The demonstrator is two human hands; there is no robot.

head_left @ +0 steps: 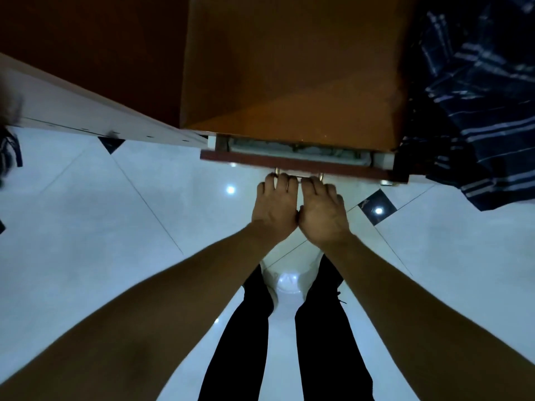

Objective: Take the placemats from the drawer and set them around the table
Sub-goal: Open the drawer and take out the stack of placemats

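A reddish-brown drawer front (295,164) stands pulled out a little from an orange wooden cabinet (289,68). In the narrow gap behind it lies pale folded material (292,148), which may be the placemats; only a thin strip shows. A brass bar handle (299,175) runs under the drawer front. My left hand (275,208) and my right hand (322,211) sit side by side, thumbs touching, with the fingers of both curled over that handle.
A dark blue striped cloth (474,96) hangs at the right, touching the cabinet's side. A white panel (86,111) runs off to the left. Below is glossy white tile floor (115,227) with small dark diamond insets. My legs in black trousers (289,342) stand beneath.
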